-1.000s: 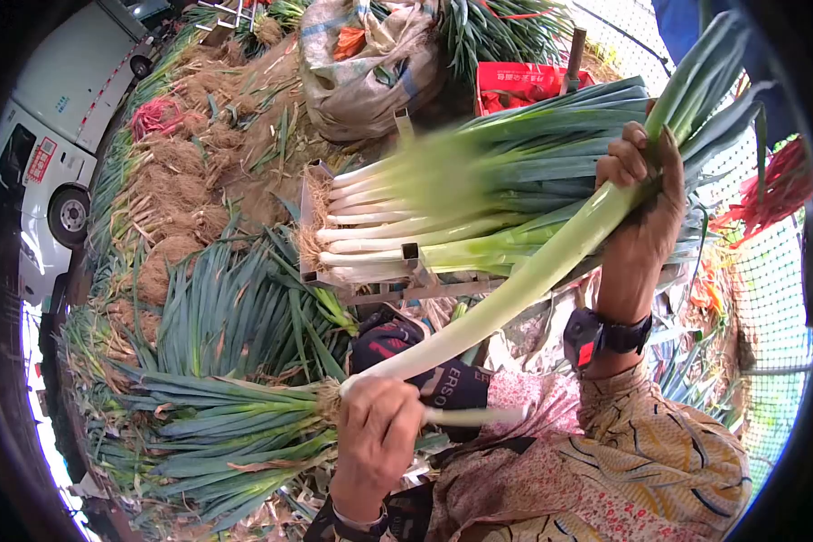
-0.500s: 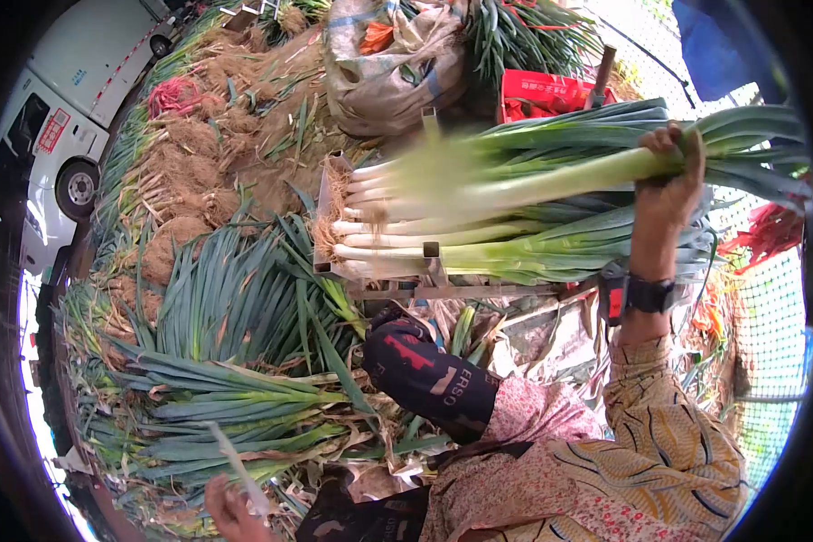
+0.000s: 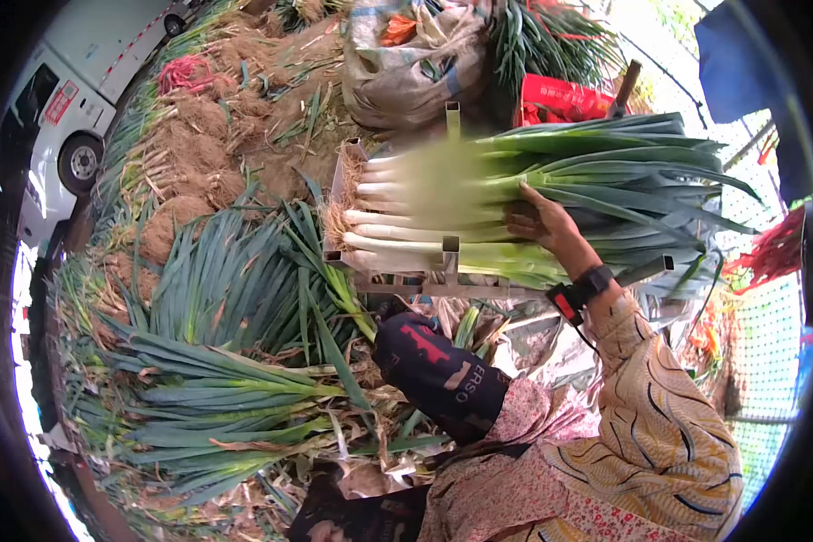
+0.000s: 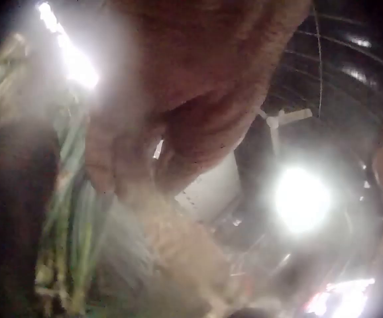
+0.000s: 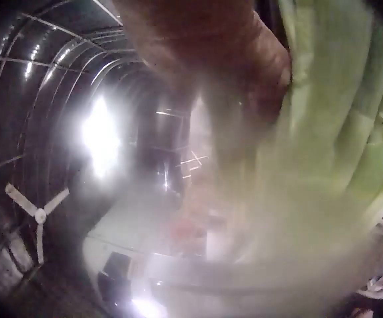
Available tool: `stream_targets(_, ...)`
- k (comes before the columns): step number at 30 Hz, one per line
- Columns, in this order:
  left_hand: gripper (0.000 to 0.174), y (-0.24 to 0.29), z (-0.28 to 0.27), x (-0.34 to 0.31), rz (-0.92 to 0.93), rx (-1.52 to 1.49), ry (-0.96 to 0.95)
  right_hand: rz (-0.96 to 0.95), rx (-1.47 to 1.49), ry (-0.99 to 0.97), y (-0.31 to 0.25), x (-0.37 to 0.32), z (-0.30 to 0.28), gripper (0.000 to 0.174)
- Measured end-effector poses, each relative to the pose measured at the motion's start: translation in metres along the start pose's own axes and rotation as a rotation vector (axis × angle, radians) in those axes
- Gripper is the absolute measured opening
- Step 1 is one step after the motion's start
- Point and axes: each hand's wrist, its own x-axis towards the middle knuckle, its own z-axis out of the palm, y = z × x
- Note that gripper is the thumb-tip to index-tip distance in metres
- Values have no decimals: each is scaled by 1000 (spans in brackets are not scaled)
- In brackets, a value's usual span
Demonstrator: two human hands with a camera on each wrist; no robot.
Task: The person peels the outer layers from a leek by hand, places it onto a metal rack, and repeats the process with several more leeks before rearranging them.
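Note:
In the head view my right hand (image 3: 537, 219) lies over the leeks (image 3: 384, 230) on the metal rack (image 3: 450, 262), thumb stretched out toward the leaves. The right wrist view has broad pale-green leek stalks (image 5: 317, 126) right beside that hand. Their white ends and roots line up at the rack's left end; a blurred patch covers part of the stalks. Out of the head view, my left hand (image 4: 198, 99) fills the top of its wrist view, thumb and fingers close together. Beneath them is a blurred tan shape; I cannot tell if they hold it.
Piles of untrimmed leeks (image 3: 226, 397) lie at the left, with root bundles (image 3: 194, 135) behind them. A stuffed woven sack (image 3: 406, 77) and a red box (image 3: 565, 101) stand beyond the rack. A white truck (image 3: 50, 126) is at far left, green netting (image 3: 768, 334) at right.
The leek my right hand held up has come down onto the rack with the others. My left hand, carrying a pale strip half a second ago, has moved down out of the head view.

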Motion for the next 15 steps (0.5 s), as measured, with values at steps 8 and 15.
stream_targets(8, 23, -23, 148, 70, -121, -297, -497, -254, -318, -366, -44, -97, 83, 34)
stream_targets(15, 17, -167, 237, 148, -500, -476, -212, 45, -486, -1271, 78, -153, 297, 40)
